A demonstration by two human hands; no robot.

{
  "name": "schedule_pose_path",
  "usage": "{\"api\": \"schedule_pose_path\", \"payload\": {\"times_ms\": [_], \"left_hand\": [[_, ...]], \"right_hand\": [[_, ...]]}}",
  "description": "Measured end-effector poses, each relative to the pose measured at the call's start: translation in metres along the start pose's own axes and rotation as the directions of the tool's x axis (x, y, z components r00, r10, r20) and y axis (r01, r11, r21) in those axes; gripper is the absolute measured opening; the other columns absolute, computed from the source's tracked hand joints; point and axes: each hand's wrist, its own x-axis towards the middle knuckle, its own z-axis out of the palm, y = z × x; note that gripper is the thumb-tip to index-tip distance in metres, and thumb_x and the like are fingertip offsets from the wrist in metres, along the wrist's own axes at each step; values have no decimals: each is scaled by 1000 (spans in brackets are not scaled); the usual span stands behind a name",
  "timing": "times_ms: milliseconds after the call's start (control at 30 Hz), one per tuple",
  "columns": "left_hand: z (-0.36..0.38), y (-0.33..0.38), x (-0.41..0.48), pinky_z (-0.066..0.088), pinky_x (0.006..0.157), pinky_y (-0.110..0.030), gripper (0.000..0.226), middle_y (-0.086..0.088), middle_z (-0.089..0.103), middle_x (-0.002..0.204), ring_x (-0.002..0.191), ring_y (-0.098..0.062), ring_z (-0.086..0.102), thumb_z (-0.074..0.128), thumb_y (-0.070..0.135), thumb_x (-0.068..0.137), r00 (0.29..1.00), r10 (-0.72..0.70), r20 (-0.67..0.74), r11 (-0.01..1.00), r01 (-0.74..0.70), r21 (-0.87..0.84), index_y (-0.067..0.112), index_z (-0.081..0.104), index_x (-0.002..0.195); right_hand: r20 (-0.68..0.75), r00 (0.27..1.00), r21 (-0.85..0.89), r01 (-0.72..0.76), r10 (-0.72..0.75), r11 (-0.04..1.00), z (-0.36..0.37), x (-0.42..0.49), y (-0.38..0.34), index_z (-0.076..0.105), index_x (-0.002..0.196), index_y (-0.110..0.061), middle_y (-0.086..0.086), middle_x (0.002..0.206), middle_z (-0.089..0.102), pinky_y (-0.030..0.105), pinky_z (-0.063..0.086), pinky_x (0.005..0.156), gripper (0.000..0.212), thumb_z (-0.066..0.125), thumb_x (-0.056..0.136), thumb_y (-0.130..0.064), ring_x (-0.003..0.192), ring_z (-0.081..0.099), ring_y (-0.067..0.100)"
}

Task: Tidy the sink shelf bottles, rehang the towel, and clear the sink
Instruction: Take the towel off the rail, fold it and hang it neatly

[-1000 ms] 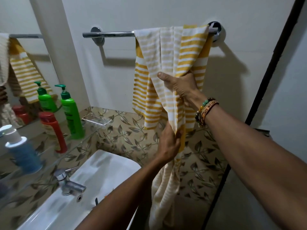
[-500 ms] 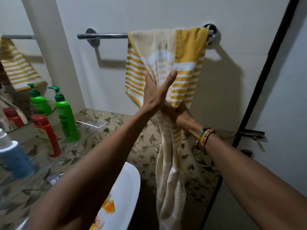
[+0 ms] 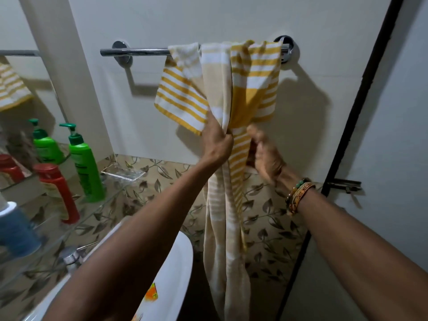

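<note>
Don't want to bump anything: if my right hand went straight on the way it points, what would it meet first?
Probably the towel: the right hand points up and left at its gathered yellow folds. It is blurred, so it may already touch them.

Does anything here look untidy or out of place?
The striped towel hangs bunched at the right end of the towel bar, twisted like a rope below where the left hand grips it. An orange scrap lies on the sink.

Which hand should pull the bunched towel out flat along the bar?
Probably the left hand: it grips the towel on the side where the bar is bare. The right hand is blurred, at the bar's covered end.
</note>
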Motion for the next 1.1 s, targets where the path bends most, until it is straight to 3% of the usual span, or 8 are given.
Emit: {"api": "schedule_pose_path", "payload": {"times_ms": [167,300,400,467,567,633,833,1100], "left_hand": [[10,-27,-36,50,86,-32,47,-8,61,118,109,-29,60,51,1,90,996,-8,89,999,10,-32,9,46,136],[20,-33,-62,54,84,-37,38,-12,64,110,101,-32,62,52,-4,86,988,38,149,999,-39,5,3,52,124],[21,-32,-71,57,82,-43,30,-11,67,102,94,-30,65,51,-6,84,980,101,170,995,-100,-11,3,58,112],[19,-32,-73,57,77,-36,28,-6,66,99,90,-26,65,52,-7,84,970,163,181,986,-165,-8,5,59,108],[11,-35,-68,48,66,-23,26,0,64,92,85,-22,64,54,-8,82,960,191,204,978,-204,44,6,63,102],[0,-39,-61,43,65,-24,30,2,65,87,82,-22,64,55,-9,77,969,170,176,981,-184,63,8,68,98],[-29,-63,-41,53,80,-33,43,-2,65,102,95,-22,63,70,10,78,977,-181,-111,982,174,-66,14,50,115],[-18,-76,-52,45,95,-32,68,3,50,123,114,-17,51,76,16,78,987,-156,-32,983,151,-105,13,37,134]], "right_hand": [[-133,988,2,83,-82,997,5,21,-49,69,109,-9,20,118,70,54,54,95,77,74,66,-73,101,70,25],[-62,991,-227,104,-121,968,23,33,-78,63,70,-10,-9,67,71,14,52,59,52,85,62,-56,61,66,-1],[-48,985,-329,144,-168,933,44,44,-92,66,75,-19,-9,78,68,23,52,70,47,85,63,-61,74,51,0],[-23,991,-299,122,-135,946,52,51,-96,73,100,-7,0,102,77,33,59,84,59,92,61,-47,106,68,27],[-29,996,-384,66,-83,921,55,53,-88,62,70,-8,3,73,66,32,55,67,21,83,67,-12,67,65,15],[-75,993,-472,47,-94,880,52,51,-78,58,71,-13,6,73,58,35,51,64,14,71,71,-7,67,58,20],[108,993,-905,116,-44,409,25,35,-42,65,99,-14,7,102,68,28,49,68,18,68,83,-22,85,62,25],[129,991,-811,86,34,579,5,18,-18,68,88,0,18,87,71,42,56,65,23,68,71,-16,77,67,32]]}}
